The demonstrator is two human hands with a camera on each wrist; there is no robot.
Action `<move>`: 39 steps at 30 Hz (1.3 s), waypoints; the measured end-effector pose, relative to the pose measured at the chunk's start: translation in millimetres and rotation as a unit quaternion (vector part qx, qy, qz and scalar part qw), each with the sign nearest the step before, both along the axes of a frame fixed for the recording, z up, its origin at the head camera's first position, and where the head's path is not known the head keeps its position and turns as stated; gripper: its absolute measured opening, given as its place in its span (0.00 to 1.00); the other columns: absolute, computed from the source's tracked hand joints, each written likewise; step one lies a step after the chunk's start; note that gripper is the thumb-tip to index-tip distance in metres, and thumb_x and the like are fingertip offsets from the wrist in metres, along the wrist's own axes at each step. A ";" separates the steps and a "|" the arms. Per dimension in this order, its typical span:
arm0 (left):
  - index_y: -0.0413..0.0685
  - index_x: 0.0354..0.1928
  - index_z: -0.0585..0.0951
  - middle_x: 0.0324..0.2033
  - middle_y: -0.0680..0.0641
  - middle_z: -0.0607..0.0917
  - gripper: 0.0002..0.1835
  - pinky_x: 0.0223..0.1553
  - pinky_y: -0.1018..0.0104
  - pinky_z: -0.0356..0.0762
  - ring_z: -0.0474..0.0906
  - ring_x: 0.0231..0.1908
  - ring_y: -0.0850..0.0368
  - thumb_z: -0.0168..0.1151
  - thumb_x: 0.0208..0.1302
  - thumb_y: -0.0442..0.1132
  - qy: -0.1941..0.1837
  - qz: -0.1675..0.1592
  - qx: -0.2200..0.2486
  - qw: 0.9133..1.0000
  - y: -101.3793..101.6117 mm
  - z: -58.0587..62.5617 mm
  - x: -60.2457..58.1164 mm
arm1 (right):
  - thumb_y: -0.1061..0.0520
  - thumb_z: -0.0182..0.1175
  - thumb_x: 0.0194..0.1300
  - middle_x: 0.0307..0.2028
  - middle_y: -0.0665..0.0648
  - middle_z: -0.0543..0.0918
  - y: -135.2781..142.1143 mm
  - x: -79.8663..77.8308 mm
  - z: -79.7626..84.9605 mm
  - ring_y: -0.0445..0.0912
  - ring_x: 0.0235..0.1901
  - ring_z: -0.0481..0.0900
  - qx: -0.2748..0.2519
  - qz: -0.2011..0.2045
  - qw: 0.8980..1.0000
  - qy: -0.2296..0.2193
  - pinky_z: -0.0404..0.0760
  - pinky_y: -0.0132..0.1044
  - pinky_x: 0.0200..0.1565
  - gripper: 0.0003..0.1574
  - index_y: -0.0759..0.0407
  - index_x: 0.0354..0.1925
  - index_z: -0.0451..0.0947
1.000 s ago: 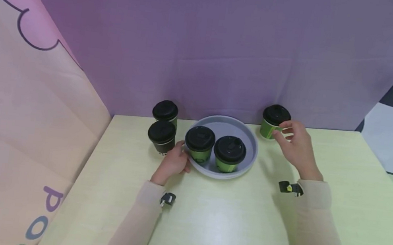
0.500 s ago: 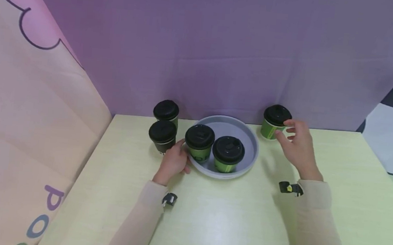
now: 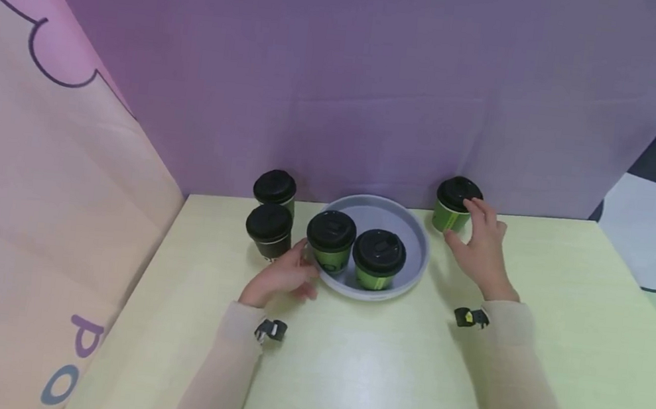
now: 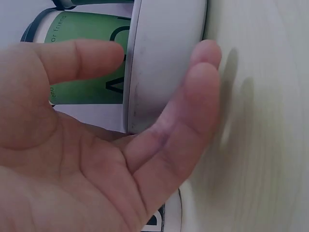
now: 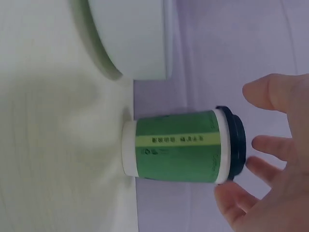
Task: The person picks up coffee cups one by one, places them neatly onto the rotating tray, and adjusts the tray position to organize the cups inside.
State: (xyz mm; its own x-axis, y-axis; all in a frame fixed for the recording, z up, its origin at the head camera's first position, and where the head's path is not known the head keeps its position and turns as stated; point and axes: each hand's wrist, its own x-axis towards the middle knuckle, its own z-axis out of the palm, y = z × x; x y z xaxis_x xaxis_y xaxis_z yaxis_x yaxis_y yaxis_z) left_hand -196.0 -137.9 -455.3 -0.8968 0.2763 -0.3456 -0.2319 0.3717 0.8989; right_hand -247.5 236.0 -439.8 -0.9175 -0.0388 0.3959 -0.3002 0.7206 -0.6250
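Note:
A round grey tray (image 3: pixel 417 267) bears two green paper cups with black lids, a left one (image 3: pixel 330 261) and a right one (image 3: pixel 374 280). At the tray's left rim my left hand (image 3: pixel 281 276) has its fingers loosely extended; in the left wrist view its fingers (image 4: pixel 200 96) lie along the tray's outer wall (image 4: pixel 159 58), thumb apart from them. Another green paper cup (image 5: pixel 178 147) stands upright on the table right of the tray. Around its black lid (image 5: pixel 237 147) my right hand (image 3: pixel 479 254) is spread, with a gap at the thumb in the right wrist view.
Left of the tray stand two more lidded cups, a dark one (image 3: pixel 270 242) in front and another (image 3: pixel 275 187) behind it. A purple cloth backdrop (image 3: pixel 339 99) rises at the table's (image 3: pixel 347 366) back edge, and a printed cloth (image 3: pixel 34 200) borders the left.
My left hand has loosened at the tray rim, its fingers lowering. My right hand has shifted slightly left, its fingers now more in front of the right cup. The cups have stayed put.

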 end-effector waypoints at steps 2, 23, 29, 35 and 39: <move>0.55 0.82 0.43 0.49 0.34 0.81 0.46 0.33 0.55 0.87 0.87 0.31 0.43 0.58 0.71 0.34 0.000 -0.005 0.000 1.000 -1.0 -1.3 0.8 | 0.56 0.63 0.66 0.76 0.70 0.54 -3.3 -0.4 -2.9 0.73 0.63 0.55 0.007 -0.006 1.000 -0.005 0.63 0.68 0.58 0.46 0.67 0.76 0.58; 0.58 0.82 0.39 0.56 0.31 0.79 0.47 0.33 0.55 0.87 0.87 0.33 0.41 0.56 0.74 0.35 -0.016 0.018 0.013 1.000 3.5 1.2 1.5 | 0.50 0.64 0.67 0.79 0.70 0.46 8.0 -35.4 5.2 0.73 0.73 0.45 0.005 -0.027 0.999 -0.040 0.59 0.78 0.64 0.42 0.62 0.74 0.62; 0.54 0.82 0.40 0.59 0.29 0.76 0.45 0.32 0.56 0.87 0.87 0.33 0.40 0.53 0.73 0.33 -0.012 0.029 0.018 0.999 5.2 1.7 0.6 | 0.51 0.67 0.66 0.75 0.73 0.54 8.3 -43.0 1.1 0.72 0.73 0.50 0.005 -0.037 0.999 -0.039 0.60 0.72 0.68 0.37 0.67 0.65 0.65; 0.51 0.82 0.41 0.61 0.28 0.75 0.43 0.31 0.55 0.87 0.87 0.33 0.39 0.50 0.73 0.33 -0.009 0.046 0.020 0.999 6.3 0.3 0.0 | 0.53 0.71 0.63 0.71 0.75 0.59 6.6 -43.2 -0.3 0.69 0.73 0.56 -0.012 -0.043 0.999 -0.021 0.59 0.66 0.72 0.36 0.70 0.58 0.66; 0.50 0.82 0.42 0.61 0.28 0.75 0.40 0.32 0.54 0.87 0.87 0.34 0.38 0.48 0.74 0.32 -0.003 0.055 0.017 0.998 7.1 -1.3 1.6 | 0.52 0.72 0.62 0.68 0.76 0.62 5.6 -39.1 2.4 0.70 0.70 0.62 -0.010 -0.051 0.998 -0.022 0.63 0.66 0.70 0.36 0.71 0.56 0.65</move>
State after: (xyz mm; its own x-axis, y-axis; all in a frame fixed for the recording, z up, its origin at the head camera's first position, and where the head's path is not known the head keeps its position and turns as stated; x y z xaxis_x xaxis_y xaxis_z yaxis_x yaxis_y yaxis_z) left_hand -194.3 -130.8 -456.7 -0.9208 0.1873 -0.3421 -0.2745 0.3121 0.9095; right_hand -286.6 241.6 -437.5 -0.9327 0.0634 0.3550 -0.1980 0.7326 -0.6512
